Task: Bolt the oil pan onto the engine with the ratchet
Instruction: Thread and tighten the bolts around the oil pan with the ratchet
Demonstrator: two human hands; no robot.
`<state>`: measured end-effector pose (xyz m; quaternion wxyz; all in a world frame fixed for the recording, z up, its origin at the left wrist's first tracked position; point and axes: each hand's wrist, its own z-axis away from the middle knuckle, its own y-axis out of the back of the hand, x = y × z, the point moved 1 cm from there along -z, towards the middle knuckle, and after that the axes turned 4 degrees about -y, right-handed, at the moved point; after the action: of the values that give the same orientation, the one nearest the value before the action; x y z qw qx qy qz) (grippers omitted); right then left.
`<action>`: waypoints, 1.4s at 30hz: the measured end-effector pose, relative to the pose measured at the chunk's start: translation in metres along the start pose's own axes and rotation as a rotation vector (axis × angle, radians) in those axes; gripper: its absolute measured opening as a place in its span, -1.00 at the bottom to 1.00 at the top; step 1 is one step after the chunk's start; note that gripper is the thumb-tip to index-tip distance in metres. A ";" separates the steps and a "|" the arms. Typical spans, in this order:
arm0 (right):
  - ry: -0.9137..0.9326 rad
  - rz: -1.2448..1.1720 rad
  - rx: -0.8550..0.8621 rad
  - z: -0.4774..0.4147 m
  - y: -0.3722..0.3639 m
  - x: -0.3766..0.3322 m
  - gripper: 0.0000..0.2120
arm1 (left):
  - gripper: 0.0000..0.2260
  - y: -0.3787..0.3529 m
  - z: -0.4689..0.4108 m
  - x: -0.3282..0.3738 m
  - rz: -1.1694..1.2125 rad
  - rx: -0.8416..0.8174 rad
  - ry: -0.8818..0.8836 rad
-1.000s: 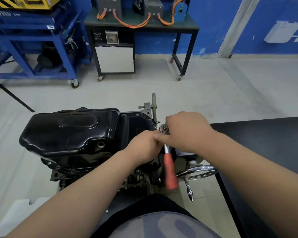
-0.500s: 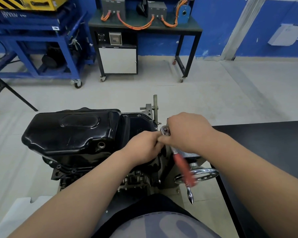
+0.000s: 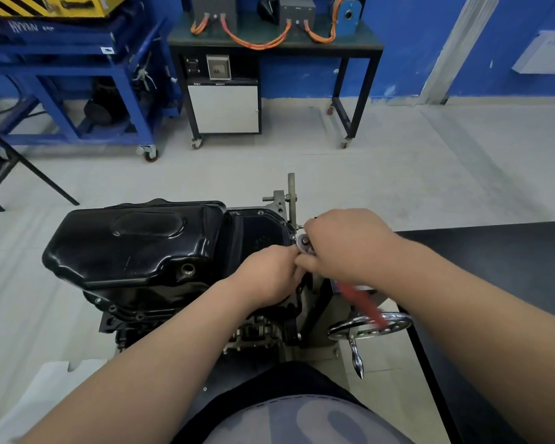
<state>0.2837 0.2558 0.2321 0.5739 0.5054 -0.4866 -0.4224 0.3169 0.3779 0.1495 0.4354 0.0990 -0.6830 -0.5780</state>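
A glossy black oil pan (image 3: pixel 135 245) sits on top of the engine (image 3: pixel 257 334), which is mounted on a stand. The ratchet (image 3: pixel 361 302) has a chrome head at the pan's right rim and a red handle slanting down to the right, blurred. My right hand (image 3: pixel 350 248) grips the ratchet just below its head. My left hand (image 3: pixel 269 277) is curled against the pan's right edge, touching the right hand's fingers under the ratchet head. What the left fingers hold is hidden.
A chrome handwheel (image 3: pixel 394 326) with a crank handle sticks out of the stand under the red handle. A black table (image 3: pixel 494 267) lies to the right. Across the bare floor stand a wheeled workbench (image 3: pixel 269 46) with orange cables and a blue cart (image 3: pixel 77 75).
The red ratchet handle has swung from pointing straight down toward me out to the right, over the handwheel. Both hands stayed at the pan's right rim.
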 end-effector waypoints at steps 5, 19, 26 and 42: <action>0.266 0.089 -0.031 -0.009 0.006 0.007 -0.85 | -0.65 0.001 -0.003 0.000 -0.023 0.008 -0.006; 0.464 0.089 -0.004 -0.016 0.006 0.019 -0.85 | -0.76 0.004 0.002 0.008 -0.116 -0.007 0.036; 0.204 -0.010 -0.038 -0.012 -0.003 0.019 -0.61 | -0.69 -0.003 0.004 0.010 -0.099 0.075 0.179; 0.293 -0.015 0.033 -0.017 -0.002 0.011 -0.66 | -0.69 -0.013 0.015 0.009 0.046 0.263 0.252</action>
<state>0.3019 0.2475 0.2317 0.6272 0.5748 -0.4005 -0.3403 0.2965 0.3786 0.1435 0.5141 0.2110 -0.6949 -0.4564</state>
